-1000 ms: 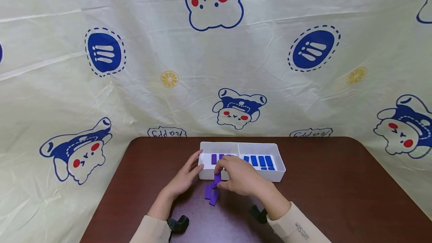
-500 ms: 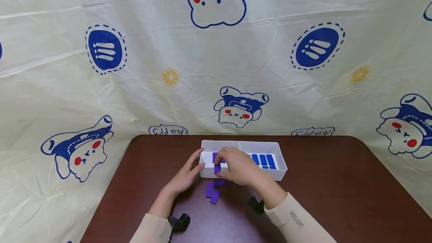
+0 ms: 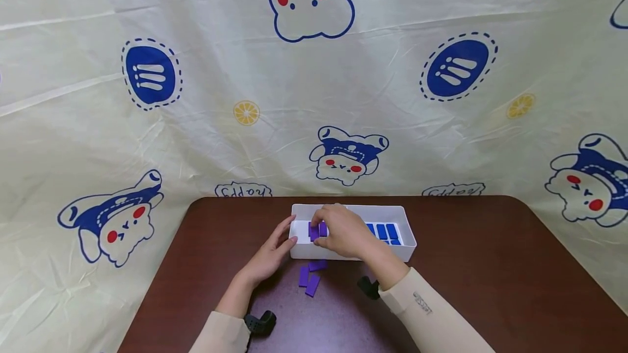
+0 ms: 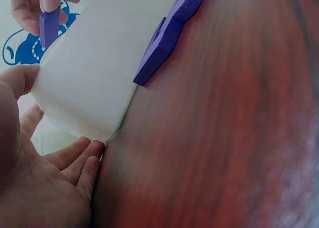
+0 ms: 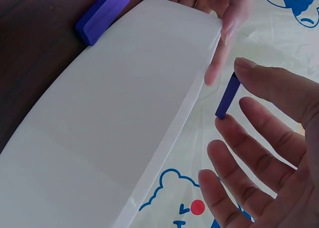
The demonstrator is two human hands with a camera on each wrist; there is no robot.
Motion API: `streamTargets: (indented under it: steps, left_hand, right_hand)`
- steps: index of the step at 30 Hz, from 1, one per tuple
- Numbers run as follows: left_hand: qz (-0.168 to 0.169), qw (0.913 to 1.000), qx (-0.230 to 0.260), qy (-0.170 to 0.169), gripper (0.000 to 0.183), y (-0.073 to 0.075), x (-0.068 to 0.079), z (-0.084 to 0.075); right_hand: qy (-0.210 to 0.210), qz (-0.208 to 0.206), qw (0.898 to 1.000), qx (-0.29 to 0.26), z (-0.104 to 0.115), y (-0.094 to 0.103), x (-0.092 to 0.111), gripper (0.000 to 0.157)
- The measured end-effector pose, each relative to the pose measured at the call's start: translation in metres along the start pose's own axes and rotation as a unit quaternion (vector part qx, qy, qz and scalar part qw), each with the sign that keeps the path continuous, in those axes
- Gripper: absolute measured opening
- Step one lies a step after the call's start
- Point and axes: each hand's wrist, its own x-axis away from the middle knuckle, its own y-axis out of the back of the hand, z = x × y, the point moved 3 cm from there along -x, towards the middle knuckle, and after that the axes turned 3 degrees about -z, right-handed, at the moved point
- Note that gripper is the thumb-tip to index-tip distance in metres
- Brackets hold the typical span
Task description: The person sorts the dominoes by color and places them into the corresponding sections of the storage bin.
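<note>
Between thumb and fingertip, my right hand [image 3: 343, 231] pinches a purple block [image 5: 228, 96], a thin flat rectangle. In the head view it is over the left compartment of the white divided box [image 3: 338, 253]. Another purple block [image 3: 322, 229] shows inside beside the held one; my right hand hides the rest of that row. At the box's left end my left hand [image 3: 269, 254] rests with spread fingers, its thumb by the front corner and fingertips against the end wall. Several purple blocks [image 3: 312, 286] lie on the table before the box.
Blue blocks [image 3: 381, 231] lie in the box's right compartment, partly covered by my right hand. The brown table [image 3: 490, 271] ends at a printed cloth [image 3: 294, 157] behind. Black devices [image 3: 261, 324] sit at both wrists.
My right hand has carried the purple block from the table pieces in front, up past the front wall, into the left compartment's area. My left hand keeps its place.
</note>
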Motion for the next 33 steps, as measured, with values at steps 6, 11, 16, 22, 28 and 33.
streamTargets:
  steps: [6, 11, 16, 22, 28, 33]
  left_hand:
    - [-0.006, 1.0, 0.0, 0.007, 0.058, -0.001, 0.001, 0.002]
    - [-0.012, 0.9999, -0.006, 0.008, 0.058, -0.002, 0.001, 0.002]
    - [-0.012, 0.9998, -0.015, 0.012, 0.058, -0.003, 0.001, 0.003]
    - [-0.006, 0.9999, -0.01, 0.009, 0.059, -0.002, 0.002, 0.003]
    - [-0.01, 0.9999, -0.001, 0.005, 0.058, -0.001, 0.004, -0.001]
    - [-0.003, 1.0, -0.003, 0.008, 0.058, -0.001, 0.003, -0.001]
  right_hand:
    - [-0.004, -0.002, 1.0, 0.019, -0.002, -0.002, -0.007, 0.033]
    - [-0.01, -0.008, 0.999, 0.041, -0.004, -0.005, -0.015, 0.033]
    - [-0.014, -0.002, 0.999, 0.052, -0.005, -0.01, -0.021, 0.035]
    - [-0.013, 0.014, 0.998, 0.065, -0.002, -0.017, -0.028, 0.042]
    - [-0.014, 0.027, 0.997, 0.074, 0.0, -0.021, -0.036, 0.043]
    - [-0.019, 0.031, 0.997, 0.075, -0.003, -0.025, -0.041, 0.042]
